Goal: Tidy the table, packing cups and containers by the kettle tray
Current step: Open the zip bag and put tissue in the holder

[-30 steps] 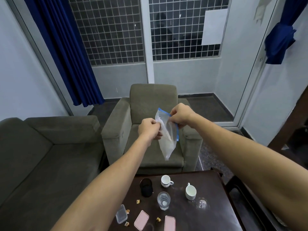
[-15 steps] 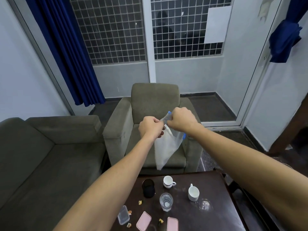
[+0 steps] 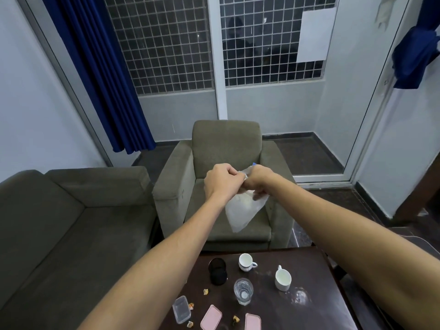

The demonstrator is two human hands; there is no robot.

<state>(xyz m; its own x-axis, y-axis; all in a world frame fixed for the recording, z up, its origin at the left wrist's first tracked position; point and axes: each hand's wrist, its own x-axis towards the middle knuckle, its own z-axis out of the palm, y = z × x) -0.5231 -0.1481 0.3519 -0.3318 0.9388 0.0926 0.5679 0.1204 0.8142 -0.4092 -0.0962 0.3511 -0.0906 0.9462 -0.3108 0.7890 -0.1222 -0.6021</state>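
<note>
I hold a clear plastic zip bag (image 3: 242, 210) in the air above the armchair seat. My left hand (image 3: 220, 181) and my right hand (image 3: 258, 181) grip its top edge close together, knuckles almost touching. The bag hangs down and looks empty. Below, on the dark table (image 3: 314, 315), stand two white cups (image 3: 246, 262) (image 3: 282, 279), a clear glass (image 3: 243, 291) and a black mesh cup (image 3: 217, 271). A small clear container (image 3: 182, 312) and two pink lids (image 3: 211, 317) (image 3: 252, 322) lie at the near edge. No kettle tray is in view.
Several small crumpled wrappers (image 3: 206, 291) lie scattered among the items. A grey armchair (image 3: 226, 148) stands behind the table and a grey sofa (image 3: 59, 210) to the left. A wet patch (image 3: 301, 295) shines on the table's right part.
My hands have come together on the bag's top and dropped lower; the bag's blue strip is now mostly hidden between them. The table items have not moved.
</note>
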